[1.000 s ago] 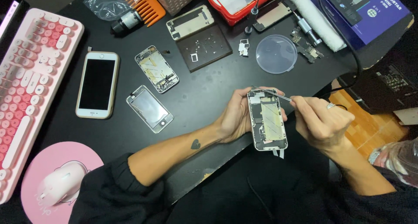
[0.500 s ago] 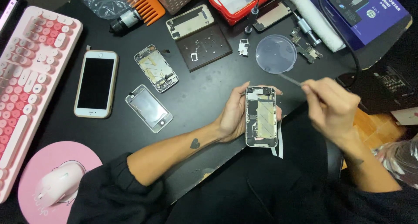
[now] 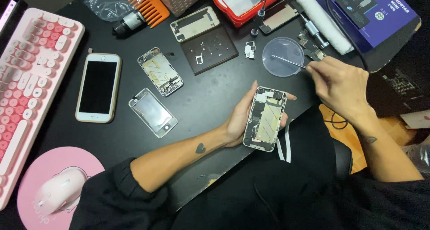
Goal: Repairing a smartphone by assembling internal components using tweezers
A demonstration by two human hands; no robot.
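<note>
A black desk [image 3: 215,100] fills the view, crowded with phone parts; at its left edge lies a pink keyboard [image 3: 31,73], and below that a pink mouse pad [image 3: 33,176] with a pale mouse [image 3: 60,189] on it; at the top right rests a blue box [image 3: 371,10], with a white roller [image 3: 324,19] just beside it and a red tray [image 3: 244,4] further left; a whole phone [image 3: 98,87] with a dark screen lies face up near the keyboard, well apart from the hands; right of it sit an opened frame [image 3: 160,71] and, lower, a glass panel [image 3: 152,112]; a dark mat [image 3: 209,55] holding tiny screws lies above the middle, with a back cover [image 3: 195,23] touching its upper edge; an orange comb [image 3: 150,8] lies near the top left; the left hand [image 3: 239,118] reaches in from below, fingers curled round the sides of an open phone [image 3: 265,118], gripping it with its insides facing up, just over the desk's near edge; two white strips [image 3: 283,145] hang from its lower end; the right hand [image 3: 342,84] is closed in a pinch on thin tweezers [image 3: 289,62], whose tips reach over a clear round dish [image 3: 283,56] standing just above the held phone; whether the tips touch the dish, I cannot tell.
</note>
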